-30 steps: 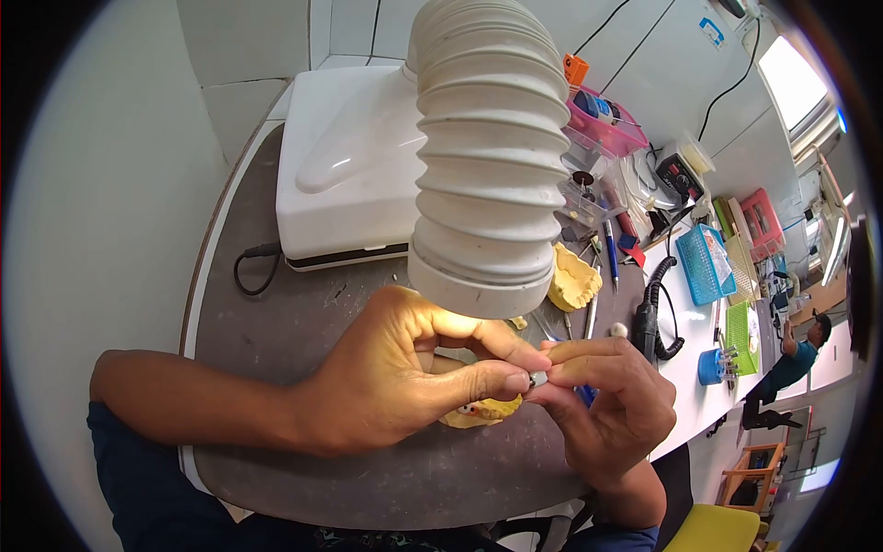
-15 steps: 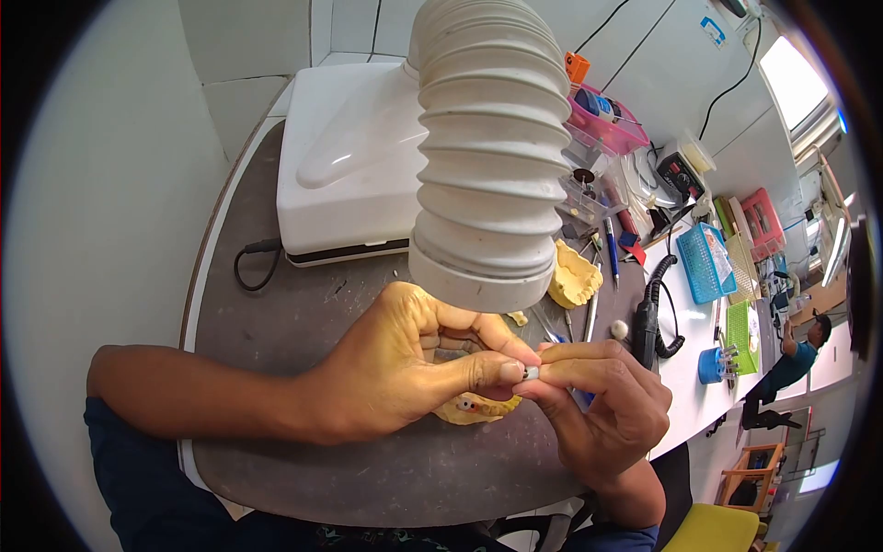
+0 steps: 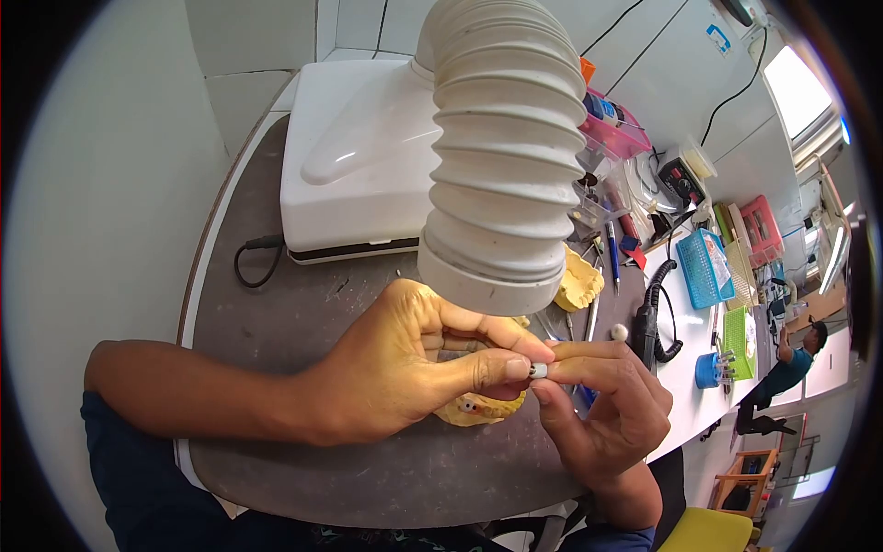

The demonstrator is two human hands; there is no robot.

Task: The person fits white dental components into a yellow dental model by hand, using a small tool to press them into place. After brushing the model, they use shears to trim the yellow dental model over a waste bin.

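Note:
A tiny whitish piece with a dark spot (image 3: 538, 371) is pinched between the thumb and fingers of my left hand (image 3: 423, 363). My right hand (image 3: 602, 405) is at its right side, the index fingertip against the piece and the thumb a little apart below it. Under my hands lies a yellow dental model (image 3: 478, 410) with a small round whitish and red spot on it, partly hidden by my left hand. Another yellow model (image 3: 579, 280) rests behind my right hand, beside the hose's mouth.
A ribbed white suction hose (image 3: 506, 147) hangs just above my hands, before a white machine (image 3: 359, 156). At right are tools, a black cord, a blue basket (image 3: 705, 267), a green basket (image 3: 739, 340) and a blue bur holder (image 3: 708, 368). Another person (image 3: 782, 377) stands far right.
My right thumb has moved down off the piece. The piece shows more and sits slightly further right. The whole view has shifted a little.

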